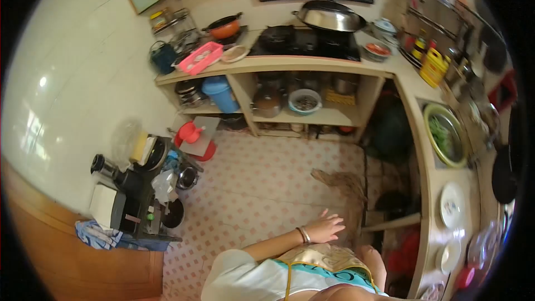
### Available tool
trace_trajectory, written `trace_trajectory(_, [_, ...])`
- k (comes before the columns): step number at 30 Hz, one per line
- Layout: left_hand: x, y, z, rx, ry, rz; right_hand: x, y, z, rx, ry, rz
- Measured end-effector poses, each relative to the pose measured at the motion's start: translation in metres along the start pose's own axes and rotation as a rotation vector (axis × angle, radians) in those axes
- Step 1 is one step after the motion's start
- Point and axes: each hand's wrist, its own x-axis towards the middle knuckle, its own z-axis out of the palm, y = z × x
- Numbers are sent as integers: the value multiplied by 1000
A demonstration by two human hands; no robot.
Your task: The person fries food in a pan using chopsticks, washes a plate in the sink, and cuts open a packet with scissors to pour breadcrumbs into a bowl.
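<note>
My left hand (325,228), with a bracelet at the wrist, is held out in front of my apron (317,257). Its fingers are spread and nothing is in them. Close to my body on the other side, part of my right hand (370,255) shows beside the apron's edge; its fingers cannot be made out. Below and beyond the left hand, a brown rag-like bundle (340,181) lies on the tiled floor (262,173). Neither hand touches anything on the counters.
Along the right counter (426,200) are a green-rimmed basin (461,153) with green vegetables and a white plate (452,205). Ahead, a lidded wok (331,17) sits on the black stove (312,44). A cluttered rack (150,195) and red stool (206,151) stand left.
</note>
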Motion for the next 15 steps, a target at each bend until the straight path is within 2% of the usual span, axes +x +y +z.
trace_trajectory(2, [-36, -51, -20, 13, 83, -164, 58, -34, -4, -10, 100, -76])
trace_trajectory(4, [-70, -112, -31, 5, 152, -311, 109, -59, -25, 18, 63, -105])
trace_trajectory(9, [-157, -216, -91, -47, 389, -760, 255, -125, -68, -119, -47, -100])
trace_trajectory(12, [-213, -281, -88, -86, 401, -941, 384, -161, -61, 59, 154, -289])
trace_trajectory(14, [-242, -316, -108, -124, 438, -1067, 483, -214, -62, 247, 114, -366])
trace_trajectory(15, [-257, -319, -116, -138, 465, -1175, 554, -222, -39, 104, 244, -534])
